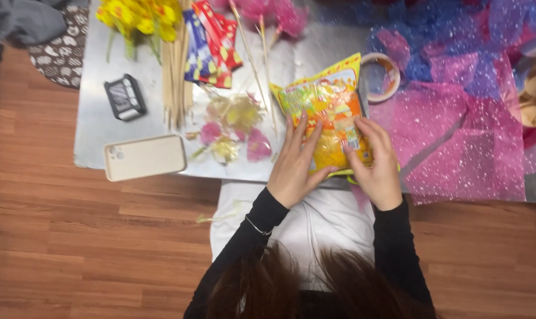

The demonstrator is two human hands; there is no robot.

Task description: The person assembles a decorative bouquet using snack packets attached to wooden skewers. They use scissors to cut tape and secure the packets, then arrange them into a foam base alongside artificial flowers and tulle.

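Both hands, left hand and right hand, grasp the yellow snack bag between their fingertips above the white lap, where a sharp tug could burst it, scattering contents past the fingers onto nearby skewers.

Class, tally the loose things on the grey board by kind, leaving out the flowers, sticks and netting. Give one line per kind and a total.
Snack bag, under both hands (left hand, right hand): 1
Phone: 1
Tape roll: 1
Black box: 1
Total: 4
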